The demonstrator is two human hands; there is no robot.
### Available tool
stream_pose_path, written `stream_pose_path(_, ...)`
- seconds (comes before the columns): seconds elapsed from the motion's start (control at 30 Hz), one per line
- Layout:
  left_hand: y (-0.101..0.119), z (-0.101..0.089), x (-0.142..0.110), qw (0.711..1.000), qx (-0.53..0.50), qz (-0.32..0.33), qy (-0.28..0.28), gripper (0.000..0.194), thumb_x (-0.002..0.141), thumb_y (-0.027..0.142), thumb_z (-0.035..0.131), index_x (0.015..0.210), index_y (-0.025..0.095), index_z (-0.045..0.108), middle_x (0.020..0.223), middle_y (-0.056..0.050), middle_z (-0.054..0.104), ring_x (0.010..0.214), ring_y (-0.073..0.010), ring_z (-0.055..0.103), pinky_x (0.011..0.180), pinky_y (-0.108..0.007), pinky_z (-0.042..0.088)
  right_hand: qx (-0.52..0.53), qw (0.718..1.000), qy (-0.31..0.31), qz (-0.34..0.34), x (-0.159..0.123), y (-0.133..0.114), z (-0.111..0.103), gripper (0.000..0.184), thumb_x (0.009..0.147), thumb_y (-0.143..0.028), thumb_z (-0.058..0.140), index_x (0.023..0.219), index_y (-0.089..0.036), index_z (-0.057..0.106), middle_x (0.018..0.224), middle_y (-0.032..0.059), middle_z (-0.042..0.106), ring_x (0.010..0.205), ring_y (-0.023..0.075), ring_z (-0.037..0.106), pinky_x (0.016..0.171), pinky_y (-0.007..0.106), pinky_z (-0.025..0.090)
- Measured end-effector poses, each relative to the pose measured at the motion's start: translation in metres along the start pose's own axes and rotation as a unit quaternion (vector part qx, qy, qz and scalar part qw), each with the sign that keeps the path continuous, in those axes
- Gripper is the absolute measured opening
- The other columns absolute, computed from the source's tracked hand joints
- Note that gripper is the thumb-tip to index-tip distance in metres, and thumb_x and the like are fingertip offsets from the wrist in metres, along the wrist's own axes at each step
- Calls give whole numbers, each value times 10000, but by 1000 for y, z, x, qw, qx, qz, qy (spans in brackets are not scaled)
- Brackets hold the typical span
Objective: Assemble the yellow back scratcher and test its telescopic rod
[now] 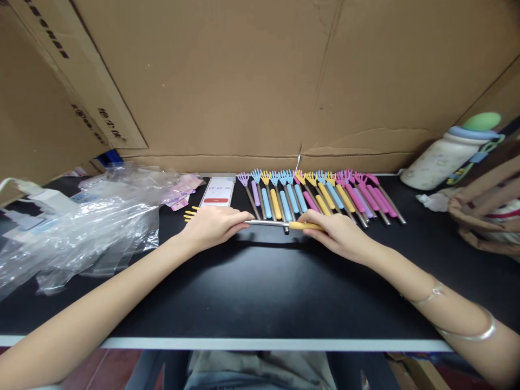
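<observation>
A yellow back scratcher (270, 223) lies level between my two hands, above the black table. My left hand (215, 225) is closed around its claw end; the yellow prongs stick out past the left side of that hand. My right hand (337, 233) grips the yellow handle at the other end, with fingers wrapped round it. Bare metal rod shows between the hands. Just behind it, a row of back scratchers (320, 197) in purple, blue, yellow and pink lies with claws toward the back wall.
A phone (218, 190) showing a timer lies behind my left hand. Crumpled clear plastic bags (105, 222) cover the table's left side. At the right are a tilted white bottle (447, 154), a crumpled tissue (436, 201) and a brown bag (483, 216). Cardboard walls (244, 81) enclose the back.
</observation>
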State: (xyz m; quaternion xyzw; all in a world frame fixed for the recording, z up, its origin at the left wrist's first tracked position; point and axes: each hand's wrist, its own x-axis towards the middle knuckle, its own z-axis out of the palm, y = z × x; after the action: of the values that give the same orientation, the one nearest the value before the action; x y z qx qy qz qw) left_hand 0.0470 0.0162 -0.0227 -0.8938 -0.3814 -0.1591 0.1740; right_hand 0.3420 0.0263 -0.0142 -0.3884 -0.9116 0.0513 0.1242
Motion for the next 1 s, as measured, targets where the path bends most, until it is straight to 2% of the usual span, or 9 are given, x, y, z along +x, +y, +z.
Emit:
stream_pose_path(0.17,1,1,-1,1000,21,20,7,260,908,359,342,963,252,573,765,35,666,682,-95,609,519,-192,340,46,998,-42,-9,1,-1,-3,276,899,-405,329,1019,-235,510,785,1,605,671,127,540,603,217,347)
stream_pose_path(0.43,4,-3,-1,997,54,39,40,249,907,337,350,947,246,579,678,34,638,616,-79,582,484,-186,307,133,989,-69,-20,2,-2,-5,352,902,-445,297,988,-204,538,774,14,572,685,132,527,622,226,366)
stream_pose_path(0.6,7,-7,0,991,87,65,79,223,901,345,377,915,251,579,601,53,599,542,-77,546,464,-206,269,230,964,-132,-12,0,-9,-13,390,908,-443,269,946,-171,545,813,31,551,737,125,502,686,239,393)
stream_pose_path(0.73,10,-6,0,987,103,82,89,227,899,361,380,911,247,576,569,55,572,515,-80,527,457,-220,251,277,943,-186,10,1,-12,-14,421,916,-443,241,943,-162,554,684,-1,476,605,95,429,584,212,377)
stream_pose_path(0.8,11,-4,0,988,104,78,83,234,901,364,373,907,242,573,578,53,579,513,-77,525,458,-224,250,267,947,-176,14,2,-14,-13,418,914,-442,250,932,-165,563,717,8,512,635,100,454,610,218,384)
stream_pose_path(0.9,12,-2,0,991,95,64,69,252,907,365,355,877,232,567,591,51,592,509,-74,526,451,-228,237,213,968,-131,8,4,-16,-10,398,912,-436,268,916,-179,572,847,31,590,753,124,528,704,239,393)
stream_pose_path(1.0,13,-1,0,996,63,47,47,268,917,348,327,858,226,558,603,51,602,503,-72,524,439,-226,213,105,991,-85,-2,4,-19,-6,371,913,-433,272,935,-199,559,799,23,615,695,130,558,646,232,383)
